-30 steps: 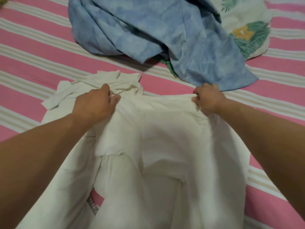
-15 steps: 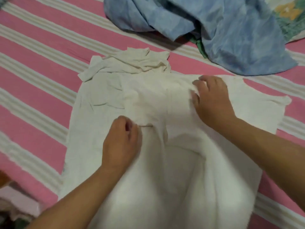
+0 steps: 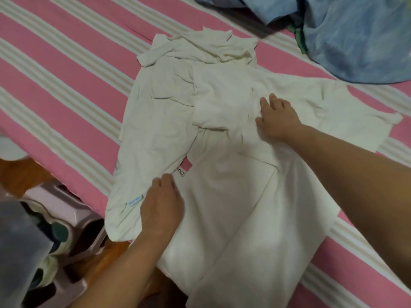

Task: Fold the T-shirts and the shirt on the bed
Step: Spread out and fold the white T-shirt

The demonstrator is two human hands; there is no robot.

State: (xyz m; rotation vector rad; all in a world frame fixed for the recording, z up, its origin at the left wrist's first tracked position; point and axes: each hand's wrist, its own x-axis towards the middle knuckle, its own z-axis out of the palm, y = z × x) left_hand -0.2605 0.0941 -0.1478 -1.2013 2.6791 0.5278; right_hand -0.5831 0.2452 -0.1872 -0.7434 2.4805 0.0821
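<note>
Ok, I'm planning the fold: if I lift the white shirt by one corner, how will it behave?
The white shirt is probably floppy: it lies creased and bunched near the collar. Likely light, thin fabric. It may slide on the bed when pushed.

bed (image 3: 66, 70) taking up most of frame, sheet running in pink and cream stripes diagonally. wooden floor (image 3: 20, 174) showing at lower left, orange-brown. pink plastic rack (image 3: 73, 210) sitting on floor just beside bed edge, shoes lying in it. grey blurred object (image 3: 15, 252) filling bottom-left corner, can't tell what. light falling soft and even, indoor.
</note>
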